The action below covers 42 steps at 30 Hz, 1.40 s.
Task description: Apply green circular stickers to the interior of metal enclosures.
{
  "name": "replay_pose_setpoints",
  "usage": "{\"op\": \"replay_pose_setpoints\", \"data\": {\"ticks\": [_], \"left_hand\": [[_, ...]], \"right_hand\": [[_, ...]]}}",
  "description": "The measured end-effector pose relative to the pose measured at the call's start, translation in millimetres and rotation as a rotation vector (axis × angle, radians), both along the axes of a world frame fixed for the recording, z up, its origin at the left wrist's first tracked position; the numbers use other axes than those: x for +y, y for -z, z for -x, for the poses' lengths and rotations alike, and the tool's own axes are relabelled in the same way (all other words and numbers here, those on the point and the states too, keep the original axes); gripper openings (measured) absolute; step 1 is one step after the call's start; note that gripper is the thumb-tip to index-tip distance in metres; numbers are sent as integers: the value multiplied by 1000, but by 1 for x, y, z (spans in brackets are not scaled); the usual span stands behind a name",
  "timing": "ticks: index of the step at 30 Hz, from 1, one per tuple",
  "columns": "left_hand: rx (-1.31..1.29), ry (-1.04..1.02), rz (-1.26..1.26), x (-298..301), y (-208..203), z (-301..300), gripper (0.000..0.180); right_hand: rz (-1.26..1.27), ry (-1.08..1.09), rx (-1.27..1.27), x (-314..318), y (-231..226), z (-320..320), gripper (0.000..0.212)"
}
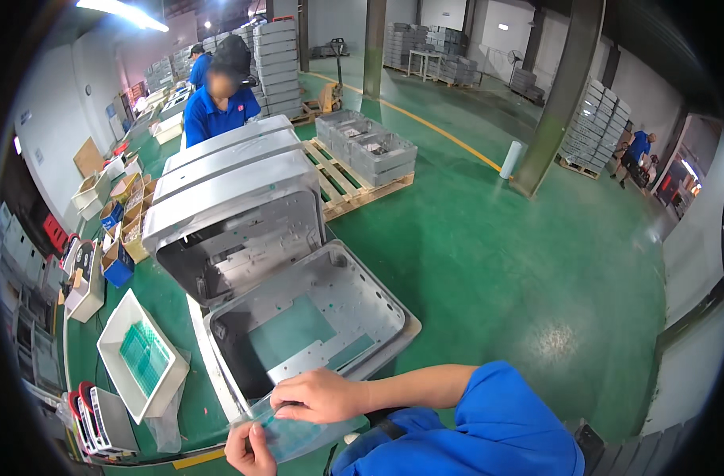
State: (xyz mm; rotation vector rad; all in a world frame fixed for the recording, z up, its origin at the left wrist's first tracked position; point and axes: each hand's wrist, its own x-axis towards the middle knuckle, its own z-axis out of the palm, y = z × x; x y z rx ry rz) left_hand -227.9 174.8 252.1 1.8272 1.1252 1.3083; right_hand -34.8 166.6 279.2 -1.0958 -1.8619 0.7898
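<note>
My left hand and my right hand are close together at the near edge of the bench. Both pinch a clear, teal-tinted plastic bag or sheet; its contents, if any, are hard to make out. Just beyond them an open grey metal housing lies with its hollow side up, small holes and larger cut-outs in its floor. Behind it, similar grey housings stand on edge in a row. Left of the hands is a white plastic tray with green perforated sheets inside.
Small boxes and bins line the bench's left side. A co-worker in a blue shirt stands beyond the housings. Right of them, a wooden pallet carries grey castings. A steel pillar rises from the green floor.
</note>
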Motion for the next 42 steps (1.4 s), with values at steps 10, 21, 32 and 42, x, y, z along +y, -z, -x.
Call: {"op": "replay_pose_setpoints", "data": {"ticks": [10, 21, 32, 42], "left_hand": [[103, 0, 74, -69, -18, 81, 5], [-25, -265, 317, -80, 29, 112, 9], [-344, -136, 578, -18, 88, 56, 9], [-324, -75, 634, 15, 119, 31, 8]], "right_hand": [[12, -135, -21, -45, 2, 79, 16], [39, -197, -71, -27, 48, 106, 15], [330, -121, -36, 21, 86, 50, 16], [425, -128, -32, 55, 115, 33, 17]]}}
